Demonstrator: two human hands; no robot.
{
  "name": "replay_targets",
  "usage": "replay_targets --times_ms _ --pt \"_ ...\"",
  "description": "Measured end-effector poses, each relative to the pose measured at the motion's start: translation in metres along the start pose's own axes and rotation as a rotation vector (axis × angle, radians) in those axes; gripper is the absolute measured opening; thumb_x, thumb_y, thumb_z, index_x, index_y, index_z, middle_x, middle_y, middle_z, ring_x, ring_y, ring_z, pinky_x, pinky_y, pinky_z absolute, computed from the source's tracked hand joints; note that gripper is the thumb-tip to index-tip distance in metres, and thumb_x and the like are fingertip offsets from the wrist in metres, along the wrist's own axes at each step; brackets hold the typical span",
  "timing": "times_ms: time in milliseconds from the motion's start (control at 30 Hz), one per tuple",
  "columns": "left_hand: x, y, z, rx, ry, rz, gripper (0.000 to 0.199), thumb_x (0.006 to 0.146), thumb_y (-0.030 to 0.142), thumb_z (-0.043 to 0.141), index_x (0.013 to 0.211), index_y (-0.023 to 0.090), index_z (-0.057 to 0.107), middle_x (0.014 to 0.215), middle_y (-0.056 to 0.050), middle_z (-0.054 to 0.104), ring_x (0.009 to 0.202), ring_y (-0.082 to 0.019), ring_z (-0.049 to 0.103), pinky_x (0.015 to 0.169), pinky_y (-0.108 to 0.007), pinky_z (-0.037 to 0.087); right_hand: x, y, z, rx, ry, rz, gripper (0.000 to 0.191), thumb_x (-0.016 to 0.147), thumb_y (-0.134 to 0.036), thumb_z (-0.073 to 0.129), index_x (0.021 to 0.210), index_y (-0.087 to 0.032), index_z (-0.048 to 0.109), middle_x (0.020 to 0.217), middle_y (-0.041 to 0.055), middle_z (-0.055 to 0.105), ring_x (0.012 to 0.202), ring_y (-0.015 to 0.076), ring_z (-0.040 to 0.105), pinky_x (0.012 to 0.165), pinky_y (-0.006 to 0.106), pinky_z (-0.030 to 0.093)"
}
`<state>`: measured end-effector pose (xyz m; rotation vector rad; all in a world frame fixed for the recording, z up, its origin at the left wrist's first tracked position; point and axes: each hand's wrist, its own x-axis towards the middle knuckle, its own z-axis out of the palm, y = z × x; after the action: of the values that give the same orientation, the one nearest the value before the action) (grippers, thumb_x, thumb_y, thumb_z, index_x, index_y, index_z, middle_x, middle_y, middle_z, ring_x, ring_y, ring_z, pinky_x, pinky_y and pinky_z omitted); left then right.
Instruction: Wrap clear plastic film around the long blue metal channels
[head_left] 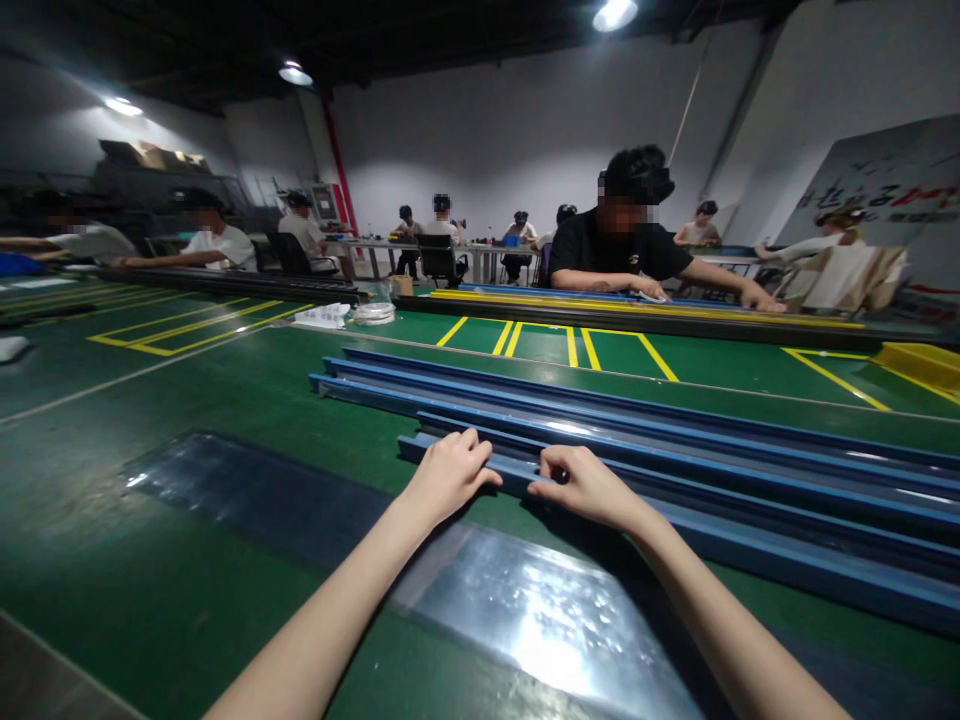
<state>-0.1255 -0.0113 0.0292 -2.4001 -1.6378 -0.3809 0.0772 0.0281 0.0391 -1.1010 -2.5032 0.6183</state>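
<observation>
Both my hands grip the near wall of a long blue channel profile (705,522) that lies on the green table. My left hand (452,465) is closed over the profile near its left end, fingers curled inside the channel and thumb on the near side. A short way to the right, my right hand (581,482) pinches the same wall between thumb and curled fingers. Behind it lies another long blue profile (570,425), roughly parallel. In front, a flat strip of clear plastic film (517,590) stretches across the table under my forearms, shining in the light.
Yellow tape outlines (572,345) mark the green table (217,390). Across it, a person in a black shirt (626,240) leans over long black and yellow profiles (675,318). A white coil (373,314) lies at the back, a yellow tray (919,368) at right. Several other people sit farther off.
</observation>
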Motion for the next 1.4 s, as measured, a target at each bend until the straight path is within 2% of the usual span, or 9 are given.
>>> replay_targets --times_ms 167,300,467,600,833,1000,1133,1400 --pt "-0.002 -0.003 0.003 -0.123 0.056 -0.037 0.028 0.075 0.046 0.055 0.076 0.018 0.055 0.078 -0.002 0.053 0.076 -0.017 0.052 0.066 -0.027 0.040 -0.002 0.000 0.000 0.003 0.020 0.000 0.025 0.073 -0.039 0.054 0.061 -0.017 0.048 0.060 -0.0029 0.049 0.056 0.0102 0.042 0.051 0.022 0.028" --pt "-0.007 -0.010 -0.001 -0.230 0.064 -0.013 0.016 0.078 0.035 0.056 0.083 0.019 0.056 0.082 0.000 0.055 0.079 -0.015 0.053 0.070 -0.026 0.040 -0.001 0.001 -0.001 0.035 -0.001 0.021 0.025 0.072 -0.040 0.054 0.062 -0.017 0.049 0.061 -0.0023 0.051 0.057 0.0107 0.043 0.052 0.022 0.029" --pt "-0.012 -0.028 -0.014 -0.170 0.094 -0.085 0.015 0.075 0.033 0.060 0.074 0.019 0.054 0.081 0.000 0.055 0.081 -0.017 0.050 0.074 -0.029 0.038 -0.001 0.002 0.000 0.056 -0.019 0.041 0.024 0.073 -0.039 0.054 0.063 -0.018 0.049 0.061 -0.0023 0.052 0.057 0.0107 0.044 0.052 0.022 0.029" --pt "-0.013 -0.038 -0.019 -0.153 0.070 -0.137 0.019 0.073 0.034 0.062 0.071 0.019 0.051 0.077 0.000 0.055 0.078 -0.017 0.049 0.071 -0.029 0.037 -0.001 0.002 0.001 0.049 -0.018 0.037 0.024 0.073 -0.039 0.054 0.063 -0.018 0.048 0.061 -0.0026 0.051 0.057 0.0106 0.043 0.052 0.022 0.029" --pt "-0.013 -0.040 -0.011 -0.182 0.076 -0.111 0.023 0.071 0.037 0.063 0.071 0.019 0.048 0.078 0.001 0.054 0.079 -0.017 0.047 0.071 -0.029 0.035 -0.002 0.001 0.000 0.039 -0.024 0.023 0.025 0.075 -0.040 0.052 0.063 -0.018 0.047 0.062 -0.0022 0.051 0.058 0.0114 0.045 0.054 0.023 0.030" --pt "-0.012 -0.044 -0.004 -0.295 0.090 -0.118 0.023 0.070 0.036 0.063 0.070 0.019 0.047 0.074 0.001 0.052 0.076 -0.016 0.046 0.067 -0.027 0.036 -0.001 0.002 0.000 0.040 -0.019 0.018 0.025 0.074 -0.040 0.053 0.062 -0.018 0.048 0.062 -0.0022 0.052 0.058 0.0114 0.045 0.053 0.023 0.030" --pt "-0.011 -0.045 -0.002 -0.391 0.103 -0.146 0.020 0.072 0.033 0.062 0.068 0.019 0.047 0.072 0.002 0.052 0.075 -0.015 0.047 0.066 -0.026 0.037 -0.001 0.002 0.001 0.038 -0.016 0.022 0.026 0.074 -0.041 0.053 0.062 -0.018 0.048 0.063 -0.0018 0.052 0.058 0.0113 0.046 0.053 0.023 0.031" --pt "-0.011 -0.048 0.001 -0.413 0.090 -0.127 0.022 0.071 0.034 0.063 0.067 0.019 0.047 0.072 0.002 0.052 0.075 -0.015 0.046 0.067 -0.025 0.036 -0.001 0.002 0.000 0.050 -0.032 0.026 0.026 0.075 -0.041 0.053 0.063 -0.018 0.049 0.064 -0.0010 0.054 0.060 0.0121 0.048 0.054 0.023 0.032"
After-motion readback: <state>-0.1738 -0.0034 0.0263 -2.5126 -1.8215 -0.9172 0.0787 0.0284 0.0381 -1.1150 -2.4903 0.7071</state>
